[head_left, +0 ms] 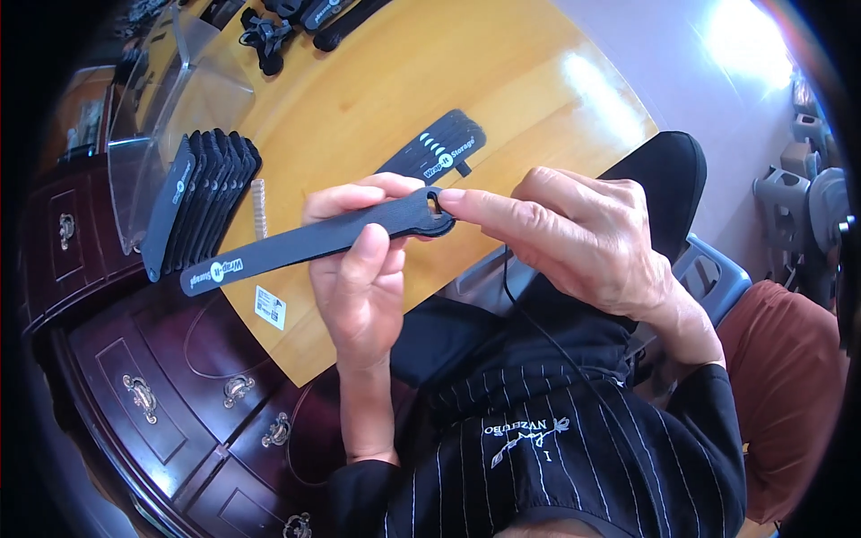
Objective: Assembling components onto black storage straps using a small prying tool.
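Note:
A flat black strap (305, 240) with a white printed mark at one end and a slot at its rounded other end lies slantwise across my left hand (363, 287). The thumb presses on its near face while the fingers close round behind it. At the slotted end, the index fingertip of my right hand (574, 233) touches the strap beside the slot; its other fingers are curled, and its thumb is hidden. Beyond my hands, more black straps in a flat bundle (439, 148) lie on the table, partly covered by my left hand.
On the wooden table (520, 72), several black straps (202, 202) stand in a row at the left beside a clear plastic panel (179, 90). A white label (270, 308) sticks near the front edge. Dark drawers (170, 359) stand at the left, and a black cable (538, 327) hangs below my right hand.

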A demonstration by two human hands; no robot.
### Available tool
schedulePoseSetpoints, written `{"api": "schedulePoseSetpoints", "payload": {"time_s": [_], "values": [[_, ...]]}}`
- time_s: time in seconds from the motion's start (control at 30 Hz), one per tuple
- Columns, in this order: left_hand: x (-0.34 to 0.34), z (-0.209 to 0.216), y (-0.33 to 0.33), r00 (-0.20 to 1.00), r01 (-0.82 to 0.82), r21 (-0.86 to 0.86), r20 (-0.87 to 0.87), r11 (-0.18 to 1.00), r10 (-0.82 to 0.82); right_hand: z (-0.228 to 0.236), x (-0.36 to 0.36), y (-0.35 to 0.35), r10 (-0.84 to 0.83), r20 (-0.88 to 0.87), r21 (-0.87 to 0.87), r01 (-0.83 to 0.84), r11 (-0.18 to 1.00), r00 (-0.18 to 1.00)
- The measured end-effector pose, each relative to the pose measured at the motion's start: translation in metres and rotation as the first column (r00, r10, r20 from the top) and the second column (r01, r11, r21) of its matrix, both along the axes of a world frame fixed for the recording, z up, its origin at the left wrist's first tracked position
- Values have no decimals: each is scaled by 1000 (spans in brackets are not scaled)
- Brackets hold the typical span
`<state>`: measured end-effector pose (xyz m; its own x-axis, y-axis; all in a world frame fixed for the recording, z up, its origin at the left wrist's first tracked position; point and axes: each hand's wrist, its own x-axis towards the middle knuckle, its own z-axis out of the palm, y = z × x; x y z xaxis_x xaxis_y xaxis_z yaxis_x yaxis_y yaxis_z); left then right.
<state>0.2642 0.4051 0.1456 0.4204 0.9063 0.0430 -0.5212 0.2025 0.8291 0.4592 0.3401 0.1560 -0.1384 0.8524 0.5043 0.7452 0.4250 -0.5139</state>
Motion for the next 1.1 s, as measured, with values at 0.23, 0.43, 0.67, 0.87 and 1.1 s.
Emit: {"api": "schedulePoseSetpoints", "payload": {"time_s": [0.23, 0.43, 0.67, 0.87, 1.1], "values": [[18, -1, -18, 997, -36, -34, -63, 999, 34, 5, -3, -8, -12, -20, -70, 11, 998, 1000], [15, -5, -13, 991, 30, 41, -133, 999, -24, 5, 1, -13, 1, -322, -297, -102, 950, 947], [23, -5, -6, 996, -2, -14, -93, 1000, 1, 7, 1, -3, -9, -377, -328, -124, 936, 926], [22, 2, -7, 985, -53, -11, -166, 999, 50, -3, -13, -1, -54, -517, -307, -126, 943, 855], [30, -6, -11, 980, -146, -72, -148, 987, 134, 3, -13, -5, -85, -308, -272, -3, 962, 948]]}}
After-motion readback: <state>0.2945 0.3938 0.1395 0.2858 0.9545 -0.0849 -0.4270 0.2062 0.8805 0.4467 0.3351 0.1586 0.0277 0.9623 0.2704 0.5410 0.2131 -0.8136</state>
